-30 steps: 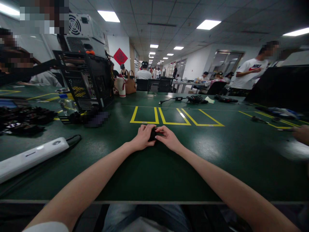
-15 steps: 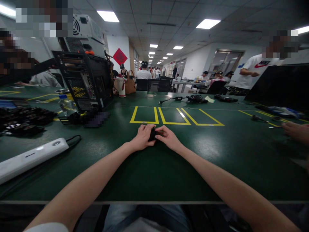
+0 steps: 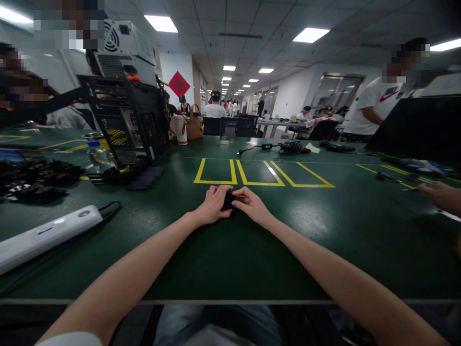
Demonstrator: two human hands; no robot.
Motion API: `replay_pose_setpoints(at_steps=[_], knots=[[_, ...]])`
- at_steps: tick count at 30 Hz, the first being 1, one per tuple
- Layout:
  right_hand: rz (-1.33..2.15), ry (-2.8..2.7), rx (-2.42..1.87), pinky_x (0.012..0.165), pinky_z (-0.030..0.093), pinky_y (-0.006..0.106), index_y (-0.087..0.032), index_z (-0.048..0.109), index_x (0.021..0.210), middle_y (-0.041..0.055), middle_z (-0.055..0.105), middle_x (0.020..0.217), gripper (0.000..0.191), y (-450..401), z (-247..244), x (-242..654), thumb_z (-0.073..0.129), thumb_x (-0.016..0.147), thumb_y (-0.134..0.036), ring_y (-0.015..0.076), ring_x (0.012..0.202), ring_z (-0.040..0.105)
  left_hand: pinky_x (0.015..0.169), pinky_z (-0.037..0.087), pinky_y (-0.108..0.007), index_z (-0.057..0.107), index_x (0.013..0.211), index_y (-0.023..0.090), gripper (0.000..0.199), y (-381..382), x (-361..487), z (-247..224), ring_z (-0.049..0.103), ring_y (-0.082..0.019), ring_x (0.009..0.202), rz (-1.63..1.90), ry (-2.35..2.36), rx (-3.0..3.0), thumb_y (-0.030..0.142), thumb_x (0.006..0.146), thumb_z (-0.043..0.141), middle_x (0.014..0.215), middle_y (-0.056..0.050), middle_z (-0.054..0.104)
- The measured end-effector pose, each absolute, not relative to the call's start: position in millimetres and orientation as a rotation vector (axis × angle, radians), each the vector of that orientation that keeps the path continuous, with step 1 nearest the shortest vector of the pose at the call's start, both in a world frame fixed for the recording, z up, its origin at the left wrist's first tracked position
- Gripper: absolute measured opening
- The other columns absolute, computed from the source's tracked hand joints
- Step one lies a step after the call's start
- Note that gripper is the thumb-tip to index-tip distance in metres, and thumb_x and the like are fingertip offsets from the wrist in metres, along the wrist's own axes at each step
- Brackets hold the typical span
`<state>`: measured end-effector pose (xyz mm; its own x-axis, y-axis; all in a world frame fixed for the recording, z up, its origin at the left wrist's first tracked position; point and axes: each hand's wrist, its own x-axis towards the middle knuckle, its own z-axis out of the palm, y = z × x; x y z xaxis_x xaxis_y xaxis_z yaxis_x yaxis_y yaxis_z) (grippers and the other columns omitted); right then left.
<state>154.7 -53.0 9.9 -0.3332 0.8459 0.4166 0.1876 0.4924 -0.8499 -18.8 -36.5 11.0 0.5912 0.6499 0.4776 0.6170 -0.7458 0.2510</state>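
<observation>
Between my two hands, over the green table (image 3: 234,259), is a small black object (image 3: 227,200) whose kind I cannot make out. My left hand (image 3: 214,203) is closed around its left side, fingers over the top and thumb below. From the other side my right hand (image 3: 251,205) pinches at it with thumb and fingertips. Much of the object is hidden by my fingers. Just beyond my hands, yellow tape outlines (image 3: 262,183) mark the tabletop.
At left lie a white power strip (image 3: 54,233), a heap of black parts (image 3: 39,175) and a water bottle (image 3: 99,156) near a black computer case (image 3: 131,120). Coiled black cables (image 3: 293,147) lie at the back. Another person's hand (image 3: 441,196) is at the far right.
My hands stay in nearly the same place around the black object. The standing person at the back right has leaned and lowered an arm. The other person's hand at right has shifted slightly.
</observation>
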Motion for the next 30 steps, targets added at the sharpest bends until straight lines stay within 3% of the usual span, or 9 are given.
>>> replay_pose_setpoints(at_steps=[5,14,20,26,30], knots=[[0.900,-1.840,-0.926,0.090,0.042,0.038,-0.022,0.046,0.105,0.0047,0.050,0.109,0.037,-53.8,12.0,156.2,0.057,0.070,-0.022,0.0182,0.104,0.049,0.082,0.033,-0.041,0.028,0.118,0.019,0.060,-37.5,-18.7,11.7,0.036,-0.025,0.095,0.861,1.094,2.751,0.029,0.066,0.056,0.114,-0.009,0.040],[1.000,-1.812,-0.873,0.084,0.046,0.037,-0.020,0.046,0.096,0.0025,0.051,0.102,0.027,-58.7,13.5,154.6,0.056,0.071,-0.024,0.0164,0.094,0.056,0.081,0.034,-0.042,0.028,0.118,0.019,0.061,-34.3,-19.7,9.9,0.035,-0.025,0.096,0.855,1.106,2.741,0.030,0.066,0.056,0.115,-0.009,0.039],[0.899,-1.880,-0.876,0.094,0.039,0.037,-0.022,0.045,0.105,0.0031,0.046,0.112,0.037,-61.1,17.5,154.8,0.056,0.070,-0.016,0.0171,0.107,0.046,0.082,0.033,-0.042,0.028,0.118,0.020,0.061,-36.0,-19.0,11.9,0.035,-0.026,0.097,0.849,1.097,2.707,0.029,0.065,0.056,0.114,-0.009,0.039],[0.901,-1.834,-0.900,0.084,0.045,0.035,-0.019,0.042,0.092,0.0048,0.044,0.107,0.032,-57.6,9.0,153.9,0.059,0.065,-0.014,0.0166,0.098,0.051,0.082,0.033,-0.043,0.028,0.118,0.019,0.061,-35.7,-19.8,11.6,0.035,-0.026,0.096,0.859,1.095,2.714,0.029,0.065,0.056,0.114,-0.009,0.039],[0.785,-1.928,-0.959,0.087,0.041,0.037,-0.018,0.042,0.093,0.0055,0.047,0.105,0.031,-58.5,8.5,155.5,0.057,0.067,-0.015,0.0171,0.098,0.051,0.083,0.033,-0.043,0.029,0.118,0.019,0.061,-30.4,-19.3,9.7,0.036,-0.026,0.096,0.859,1.120,2.688,0.031,0.065,0.056,0.114,-0.009,0.040]])
